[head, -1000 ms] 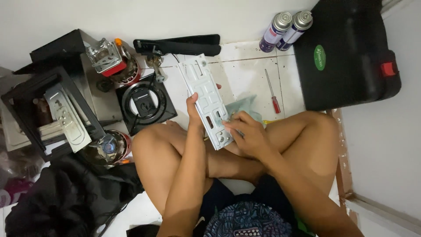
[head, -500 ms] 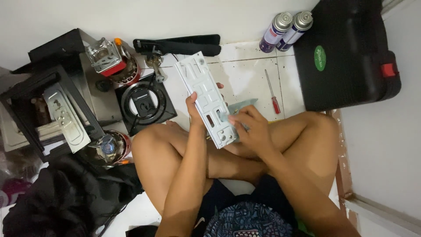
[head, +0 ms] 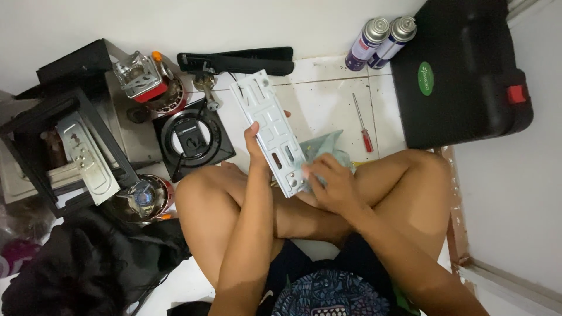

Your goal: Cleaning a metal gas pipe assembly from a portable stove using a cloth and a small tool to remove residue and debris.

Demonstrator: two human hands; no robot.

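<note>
Metal plate [head: 270, 131] tilted further left; both hands [head: 257, 143] still gripping it.

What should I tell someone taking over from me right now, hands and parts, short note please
Left hand: grips the metal plate by its left edge, tilted over the lap.
Right hand: presses a pale cloth on the plate's lower end.
Nearby on the floor: screwdriver right of the plate, two spray cans by the wall, black case shut, burner ring to the left.
Done: plate is in hand, cloth on it.
Left: how much is wiped cannot be told; upper end uncovered.
</note>
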